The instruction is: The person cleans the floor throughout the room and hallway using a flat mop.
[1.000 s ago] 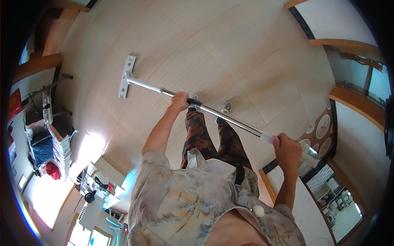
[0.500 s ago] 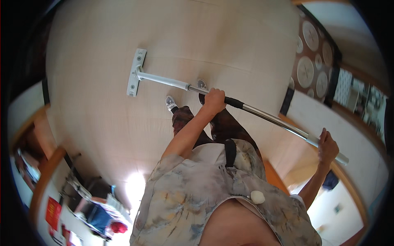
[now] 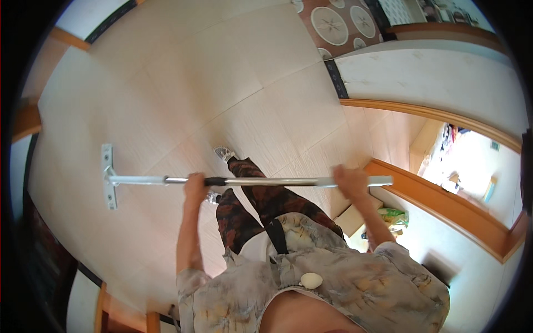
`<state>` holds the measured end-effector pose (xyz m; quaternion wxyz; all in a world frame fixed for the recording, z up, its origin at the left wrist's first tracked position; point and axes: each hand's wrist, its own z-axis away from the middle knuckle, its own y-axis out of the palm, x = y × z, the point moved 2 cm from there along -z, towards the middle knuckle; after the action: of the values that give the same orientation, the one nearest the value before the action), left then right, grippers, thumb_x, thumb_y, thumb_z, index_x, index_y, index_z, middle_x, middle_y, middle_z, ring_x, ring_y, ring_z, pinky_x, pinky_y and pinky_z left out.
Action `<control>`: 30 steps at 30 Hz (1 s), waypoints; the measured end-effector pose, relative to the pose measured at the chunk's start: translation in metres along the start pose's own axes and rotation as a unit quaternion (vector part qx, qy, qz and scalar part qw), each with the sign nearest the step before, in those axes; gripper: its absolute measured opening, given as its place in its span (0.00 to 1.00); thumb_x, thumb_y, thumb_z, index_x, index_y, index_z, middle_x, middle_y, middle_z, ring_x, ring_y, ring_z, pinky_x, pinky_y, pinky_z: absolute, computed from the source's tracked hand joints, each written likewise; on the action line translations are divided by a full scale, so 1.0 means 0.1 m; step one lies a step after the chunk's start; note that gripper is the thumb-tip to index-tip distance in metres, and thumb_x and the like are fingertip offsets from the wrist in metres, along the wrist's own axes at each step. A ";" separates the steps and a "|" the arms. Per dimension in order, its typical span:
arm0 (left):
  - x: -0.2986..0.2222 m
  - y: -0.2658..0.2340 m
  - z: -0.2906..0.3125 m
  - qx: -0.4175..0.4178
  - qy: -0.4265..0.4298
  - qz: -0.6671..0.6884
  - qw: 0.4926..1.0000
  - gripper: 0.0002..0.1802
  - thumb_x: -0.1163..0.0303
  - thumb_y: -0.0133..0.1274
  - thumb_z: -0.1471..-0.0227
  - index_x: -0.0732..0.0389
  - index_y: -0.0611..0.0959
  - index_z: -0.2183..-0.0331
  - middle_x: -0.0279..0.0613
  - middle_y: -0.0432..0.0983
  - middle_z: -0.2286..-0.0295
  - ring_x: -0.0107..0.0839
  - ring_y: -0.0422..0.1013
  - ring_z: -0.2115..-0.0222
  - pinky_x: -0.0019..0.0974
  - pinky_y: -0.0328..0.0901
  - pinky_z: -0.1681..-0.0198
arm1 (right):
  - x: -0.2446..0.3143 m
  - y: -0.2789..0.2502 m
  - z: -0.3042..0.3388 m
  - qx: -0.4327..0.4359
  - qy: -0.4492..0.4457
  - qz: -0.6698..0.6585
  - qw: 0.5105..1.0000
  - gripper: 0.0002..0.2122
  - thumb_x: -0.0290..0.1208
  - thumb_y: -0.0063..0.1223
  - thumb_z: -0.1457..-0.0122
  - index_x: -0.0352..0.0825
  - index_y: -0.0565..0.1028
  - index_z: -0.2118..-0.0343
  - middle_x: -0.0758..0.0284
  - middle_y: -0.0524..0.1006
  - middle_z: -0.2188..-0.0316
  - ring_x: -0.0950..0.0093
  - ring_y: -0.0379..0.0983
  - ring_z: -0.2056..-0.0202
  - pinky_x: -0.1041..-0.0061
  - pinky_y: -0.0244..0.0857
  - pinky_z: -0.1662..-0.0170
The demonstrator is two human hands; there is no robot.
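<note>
A flat mop [image 3: 255, 182] with a silver and white pole lies level across my body, its narrow white head [image 3: 109, 191] at the left over the pale floor. My left hand [image 3: 195, 187] is wrapped round the pole just left of its black collar. Near the pole's right end, my right hand [image 3: 351, 184] closes on the pale grip, slightly smeared by motion. Below the pole show my dark patterned trousers [image 3: 266, 202] and two grey-white shoes, one beyond the pole [image 3: 224, 154] and one partly behind my left hand.
Beige tiled floor [image 3: 166, 100] stretches ahead and left. On the right, an orange-brown door frame [image 3: 438, 205] borders a bright room; a green bag [image 3: 393, 217] sits near it. A brown mat with pale circles [image 3: 338, 28] lies at the far right, by a white wall [image 3: 433, 72].
I have turned to the right, and the room has swung round in view. The mop has gone from slanting to level, its head now nearer me and further left. Both hands keep their hold.
</note>
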<state>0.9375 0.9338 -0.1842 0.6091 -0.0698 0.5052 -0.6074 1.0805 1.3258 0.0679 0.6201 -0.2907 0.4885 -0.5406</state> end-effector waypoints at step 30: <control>0.06 -0.57 0.71 0.180 0.093 -0.126 0.971 0.10 0.66 0.55 0.58 0.62 0.79 0.73 0.51 0.75 0.70 0.51 0.70 0.64 0.47 0.66 0.60 | 1.06 -1.36 1.10 0.104 0.271 -0.161 0.943 0.18 0.44 0.44 0.42 0.35 0.74 0.81 0.58 0.73 0.86 0.58 0.71 0.81 0.60 0.65 0.73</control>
<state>0.9470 0.8767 -0.1137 0.4806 0.0349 0.4294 -0.7638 1.1230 1.1728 0.1968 0.3957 -0.1420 0.5256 -0.7396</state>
